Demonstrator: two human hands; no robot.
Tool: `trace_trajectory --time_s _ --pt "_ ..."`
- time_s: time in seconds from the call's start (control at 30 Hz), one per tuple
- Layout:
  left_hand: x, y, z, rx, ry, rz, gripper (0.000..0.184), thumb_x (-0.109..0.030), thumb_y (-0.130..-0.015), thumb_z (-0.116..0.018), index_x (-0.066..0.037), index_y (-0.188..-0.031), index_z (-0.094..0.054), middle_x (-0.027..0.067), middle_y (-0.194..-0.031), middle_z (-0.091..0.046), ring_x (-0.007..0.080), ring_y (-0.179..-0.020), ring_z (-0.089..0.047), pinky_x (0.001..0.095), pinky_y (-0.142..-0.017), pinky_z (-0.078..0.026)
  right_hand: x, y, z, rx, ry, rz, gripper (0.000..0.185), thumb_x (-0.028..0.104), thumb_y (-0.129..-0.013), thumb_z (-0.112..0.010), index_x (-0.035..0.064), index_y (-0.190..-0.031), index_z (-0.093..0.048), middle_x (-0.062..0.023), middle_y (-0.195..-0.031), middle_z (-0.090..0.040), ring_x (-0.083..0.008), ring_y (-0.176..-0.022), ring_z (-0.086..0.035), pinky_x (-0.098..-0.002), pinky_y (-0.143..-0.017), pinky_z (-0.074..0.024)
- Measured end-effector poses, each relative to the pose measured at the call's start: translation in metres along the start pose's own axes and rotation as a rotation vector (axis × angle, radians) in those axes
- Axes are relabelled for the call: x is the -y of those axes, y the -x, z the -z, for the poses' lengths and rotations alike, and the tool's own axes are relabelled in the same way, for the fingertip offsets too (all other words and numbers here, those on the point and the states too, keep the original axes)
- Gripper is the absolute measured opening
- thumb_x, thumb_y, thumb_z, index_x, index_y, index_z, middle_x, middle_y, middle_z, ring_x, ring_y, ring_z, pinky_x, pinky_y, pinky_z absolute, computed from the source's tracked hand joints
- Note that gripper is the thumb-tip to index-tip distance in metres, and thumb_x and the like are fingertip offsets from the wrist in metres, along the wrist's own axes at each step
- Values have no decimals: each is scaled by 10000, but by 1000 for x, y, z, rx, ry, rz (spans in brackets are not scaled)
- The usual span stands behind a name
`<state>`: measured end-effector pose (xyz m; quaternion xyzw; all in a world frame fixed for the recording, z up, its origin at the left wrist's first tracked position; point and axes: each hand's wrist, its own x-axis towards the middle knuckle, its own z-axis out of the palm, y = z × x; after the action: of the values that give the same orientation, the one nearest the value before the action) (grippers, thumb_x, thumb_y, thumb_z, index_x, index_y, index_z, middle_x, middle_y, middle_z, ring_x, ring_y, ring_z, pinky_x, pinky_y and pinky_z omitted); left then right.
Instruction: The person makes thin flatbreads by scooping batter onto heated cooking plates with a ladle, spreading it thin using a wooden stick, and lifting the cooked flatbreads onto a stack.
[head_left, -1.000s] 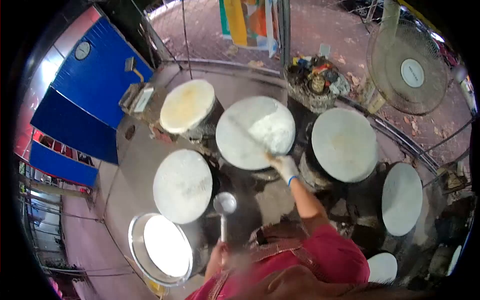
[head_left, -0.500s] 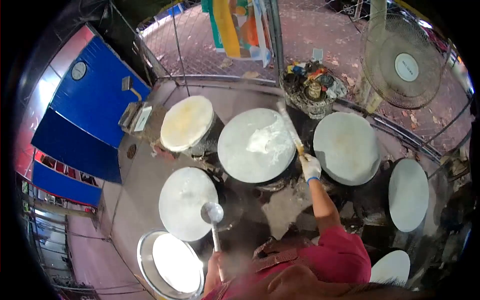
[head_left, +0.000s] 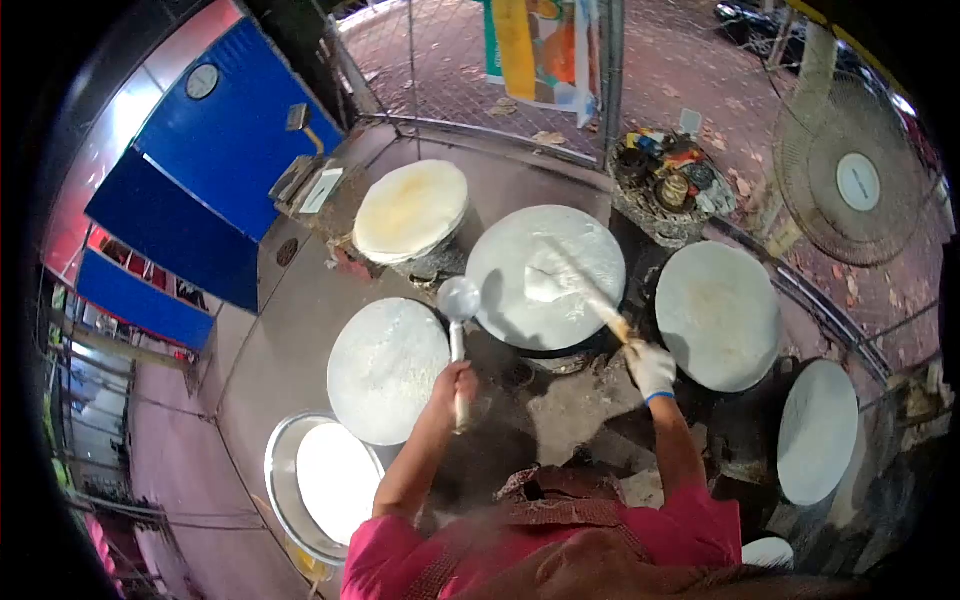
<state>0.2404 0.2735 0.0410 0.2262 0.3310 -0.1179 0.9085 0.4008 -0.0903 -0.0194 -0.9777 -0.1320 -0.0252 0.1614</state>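
My left hand [head_left: 455, 384] is closed round the handle of a metal ladle [head_left: 459, 300], its bowl raised between the left griddle [head_left: 385, 370] and the middle griddle [head_left: 490, 318]. A white glove with a blue cuff covers my right hand [head_left: 650, 367]. It grips the brown handle end of a long pale spreader [head_left: 592, 298], whose far end, blurred, lies over the middle griddle at a thick patch of white batter [head_left: 545, 282]. Thin batter coats much of that round surface. At lower left, a metal basin [head_left: 276, 505] holds bright white liquid [head_left: 335, 490].
Pale flat rounds [head_left: 410, 208] with a browned centre lie on a stand at back left. More griddles, one near right [head_left: 718, 315] and one farther right [head_left: 818, 430], stand beside me. A cluttered bin [head_left: 660, 222], a fan [head_left: 858, 182] and blue panels [head_left: 230, 120] surround the area.
The ladle has risen up and right, from over the left griddle toward the middle one. The spreader has swung leftward onto the batter, which now covers more of the middle griddle.
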Motion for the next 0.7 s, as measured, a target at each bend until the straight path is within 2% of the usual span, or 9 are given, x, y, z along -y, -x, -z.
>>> trace_trajectory --time_s 0.1,0.17,0.23,0.33,0.43,0.5,0.53,0.63,0.7 --pt "8 -24 -37 -53 -88 -165 189 -64 -808 -482 -127 -798 -304 -28 -520 -290 69 -373 -297 215 -318 -248 -4 21 1 80 58 -143 339 431 -847 -470 196 -1052 -604 -178 -718 -599 -328 -615 -582 -439 -565 -461" --pt "26 -51 -57 -143 -149 -271 205 -104 -822 -499 -121 -709 -329 -8 -517 -332 85 -371 -319 210 -311 -274 -8 44 -61 -226 -166 46 338 427 -850 -465 203 -1059 -607 -175 -730 -601 -323 -660 -588 -429 -613 -468" --pt "42 -74 -67 -135 -117 -188 205 -110 -820 -499 -106 -716 -322 -1 -518 -335 98 -369 -319 224 -319 -288 54 66 -20 200 -217 -112 335 422 -846 -469 196 -1044 -615 -149 -766 -612 -314 -710 -593 -407 -659 -469" --pt "40 -45 -66 99 241 155 292 -177 -845 -490 -105 -614 -328 -20 -469 -307 93 -353 -317 209 -306 -265 83 85 -13 158 -243 -151 322 418 -835 -499 170 -987 -636 -118 -817 -627 -294 -724 -596 -378 -670 -467" --pt "52 49 -10 223 197 117 198 -213 -866 -478 -120 -712 -396 -32 -509 -332 76 -339 -291 213 -271 -233 68 114 8 -333 -172 232 183 278 -747 -663 109 -816 -666 -111 -696 -614 -243 -582 -582 -332 -507 -462" --pt "79 94 -11 -71 -89 -130 98 -260 -884 -469 -172 -847 -446 -39 -517 -329 69 -331 -269 201 -266 -224 73 121 9 -510 -229 344 141 291 -723 -683 169 -780 -641 -71 -588 -560 -239 -454 -530 -335 -440 -420" --pt "80 92 9 29 -71 -20 77 -284 -895 -455 -314 -937 -399 -29 -542 -322 54 -355 -258 174 -298 -210 73 134 2 -425 -195 283 155 289 -717 -687 153 -773 -638 -67 -588 -560 -242 -456 -530 -339 -442 -420" --pt "71 85 19 198 442 413 265 -288 -903 -432 -105 -712 -407 -30 -525 -324 64 -360 -300 198 -297 -244 82 146 -3 -463 -229 252 213 272 -691 -711 92 -768 -628 -83 -652 -592 -253 -518 -564 -333 -493 -459" --pt "68 100 2 166 548 490 365 -318 -905 -426 -113 -610 -363 -29 -479 -309 67 -354 -315 202 -306 -267 85 159 4 -535 -255 256 241 263 -684 -716 62 -783 -626 -97 -688 -604 -261 -557 -581 -327 -527 -480"
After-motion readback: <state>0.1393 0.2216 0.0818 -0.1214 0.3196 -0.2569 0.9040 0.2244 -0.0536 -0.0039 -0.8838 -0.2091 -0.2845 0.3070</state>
